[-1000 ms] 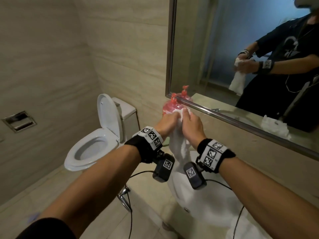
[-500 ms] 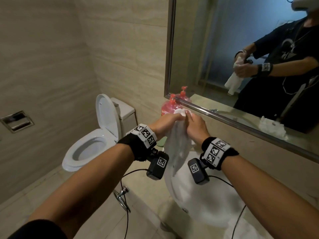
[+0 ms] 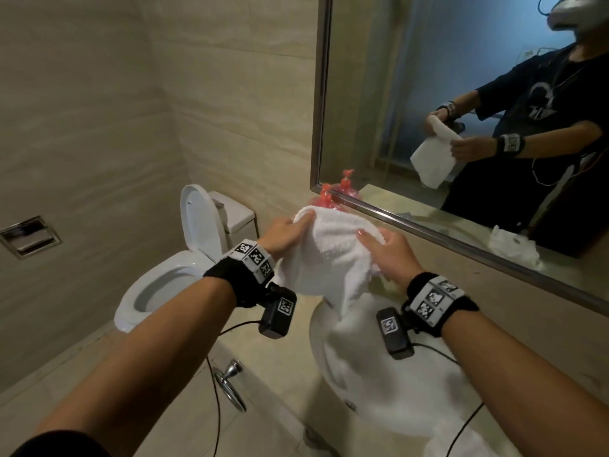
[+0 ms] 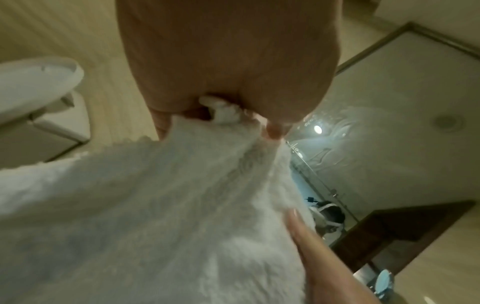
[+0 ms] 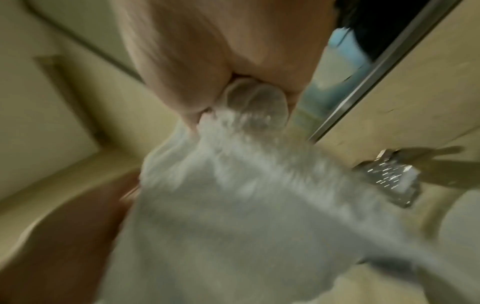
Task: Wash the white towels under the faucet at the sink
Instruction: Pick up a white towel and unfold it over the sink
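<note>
I hold one white towel (image 3: pixel 333 258) up over the white sink basin (image 3: pixel 379 374), its lower end hanging down into the bowl. My left hand (image 3: pixel 296 225) grips the top edge on the left, thumb on the near face. My right hand (image 3: pixel 375 245) grips the top edge on the right. In the left wrist view the towel (image 4: pixel 155 205) is pinched in the left hand's fingers (image 4: pixel 272 127). The blurred right wrist view shows the towel (image 5: pixel 233 205) bunched in my grip and the chrome faucet (image 5: pixel 389 181) just to its right. The head view hides the faucet.
A red soap bottle (image 3: pixel 324 199) stands behind the towel against the mirror (image 3: pixel 461 94), which reflects a second crumpled white towel on the counter. A toilet (image 3: pixel 171 258) with raised lid stands left. A chrome towel ring (image 3: pixel 230 384) hangs on the counter front.
My hands were close together on a bunched towel. They have now moved apart, and the top edge is spread wide between them.
</note>
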